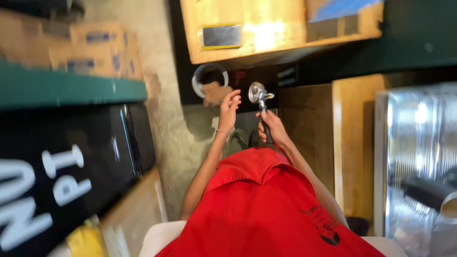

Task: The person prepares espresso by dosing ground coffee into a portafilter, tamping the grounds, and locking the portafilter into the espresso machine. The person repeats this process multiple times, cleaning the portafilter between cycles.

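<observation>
My right hand [269, 125] grips the dark handle of a metal portafilter [258, 93], whose round silver basket points away from me. My left hand [229, 108] is raised just left of the basket with its fingers apart, holding nothing that I can see. Both forearms reach out over my red shirt [266, 209]. Below and beyond the hands lies a grey floor.
A wooden counter [247, 33] stands ahead, with a round white-rimmed opening [209, 78] beneath it. A green shelf [66, 88] with cardboard boxes [95, 45] and a black sign [71, 166] are at left. A shiny metal surface [419, 157] is at right.
</observation>
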